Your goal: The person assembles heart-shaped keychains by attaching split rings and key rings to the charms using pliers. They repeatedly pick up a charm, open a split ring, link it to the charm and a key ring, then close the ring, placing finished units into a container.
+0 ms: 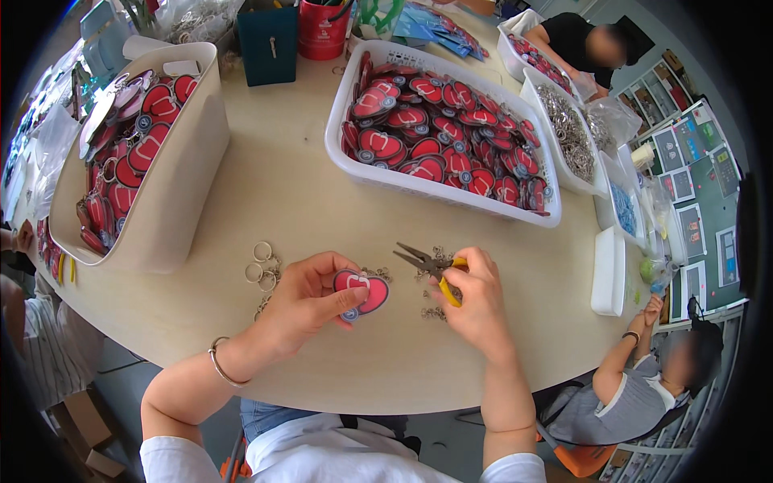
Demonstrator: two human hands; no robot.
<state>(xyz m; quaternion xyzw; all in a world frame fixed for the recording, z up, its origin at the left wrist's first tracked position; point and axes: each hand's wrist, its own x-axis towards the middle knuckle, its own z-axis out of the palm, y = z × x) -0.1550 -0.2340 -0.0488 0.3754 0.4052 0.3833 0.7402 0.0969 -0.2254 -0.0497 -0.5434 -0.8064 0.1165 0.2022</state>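
Between the thumb and fingers of my left hand (310, 296) is a red, flip-flop-shaped charm (372, 295) with a dark edge and a pale strap print. My right hand (475, 302) grips pliers (439, 272) by their yellow handles; the dark jaws point up and left, slightly apart, away from the charm. Several split key rings (262, 252) lie on the table beside my left hand, partly hidden by it. Small metal links (435, 312) lie in little heaps under and around the pliers.
A white basket (439, 193) full of red charms stands ahead; a cream bin (201, 161) of finished-looking keyrings stands left. White trays (609, 274) line the right side. A red bucket (324, 32) and dark green box (267, 48) stand behind. Other people sit around the table (274, 177).
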